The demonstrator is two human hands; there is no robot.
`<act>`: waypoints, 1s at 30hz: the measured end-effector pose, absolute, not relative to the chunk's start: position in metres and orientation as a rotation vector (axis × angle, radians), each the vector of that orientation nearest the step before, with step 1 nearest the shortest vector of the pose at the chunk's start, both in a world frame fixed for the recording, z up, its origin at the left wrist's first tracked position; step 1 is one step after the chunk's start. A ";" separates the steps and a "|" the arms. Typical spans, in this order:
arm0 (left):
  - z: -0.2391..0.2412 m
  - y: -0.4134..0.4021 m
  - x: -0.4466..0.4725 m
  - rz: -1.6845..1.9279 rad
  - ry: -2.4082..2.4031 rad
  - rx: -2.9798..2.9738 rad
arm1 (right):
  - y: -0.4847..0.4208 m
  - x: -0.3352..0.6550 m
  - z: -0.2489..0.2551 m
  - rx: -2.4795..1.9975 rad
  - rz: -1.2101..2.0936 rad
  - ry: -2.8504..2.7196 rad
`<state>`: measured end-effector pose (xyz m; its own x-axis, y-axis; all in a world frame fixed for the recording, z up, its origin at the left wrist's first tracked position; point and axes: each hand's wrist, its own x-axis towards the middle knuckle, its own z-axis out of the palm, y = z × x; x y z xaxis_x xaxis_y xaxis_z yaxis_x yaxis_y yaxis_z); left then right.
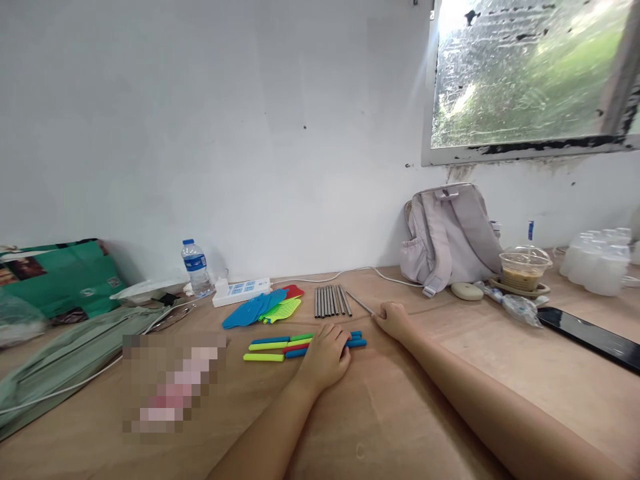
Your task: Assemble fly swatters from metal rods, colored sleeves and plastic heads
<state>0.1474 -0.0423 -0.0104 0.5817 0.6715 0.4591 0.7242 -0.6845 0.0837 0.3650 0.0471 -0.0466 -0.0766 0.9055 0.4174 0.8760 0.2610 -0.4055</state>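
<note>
My left hand (326,353) rests on the wooden table (380,413), fingers curled over the right ends of several coloured handles (280,347) in blue, green, yellow and red. My right hand (394,320) pinches one thin metal rod (359,303) that lies slanted on the table. A row of several grey metal rods (330,301) lies just behind my hands. Flat mesh swatter heads (265,307) in blue, yellow-green and red are piled to the left of the rods.
A white power strip (241,291) and a water bottle (196,268) stand by the wall. A pale backpack (449,237), an iced drink cup (524,268) and a black phone (590,337) sit right. Green bags (60,320) lie left.
</note>
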 end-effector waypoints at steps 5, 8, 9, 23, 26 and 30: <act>-0.006 -0.046 0.142 -0.617 -1.137 -2.744 | 0.044 0.363 -0.050 -1.573 0.174 -1.892; -0.004 -0.047 0.141 -0.606 -1.130 -2.774 | 0.043 0.363 -0.048 -1.585 0.248 -1.793; -0.004 -0.047 0.141 -0.612 -1.126 -2.789 | 0.042 0.364 -0.047 -1.582 0.274 -1.753; -0.004 -0.049 0.138 -0.627 -1.152 -2.880 | -0.009 0.327 -0.035 -1.079 0.807 -1.091; -0.001 -0.055 0.141 -0.874 -1.215 -2.890 | -0.024 0.318 -0.023 -0.829 1.021 -0.889; 0.003 -0.066 0.143 -1.226 -1.402 -2.890 | -0.037 0.312 -0.012 -0.612 1.154 -0.913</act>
<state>0.1425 -0.0663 0.0025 0.4260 0.7748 0.4671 0.5660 -0.6310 0.5305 0.3116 -0.0374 -0.0117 0.1281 0.9490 0.2880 -0.4990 0.3126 -0.8082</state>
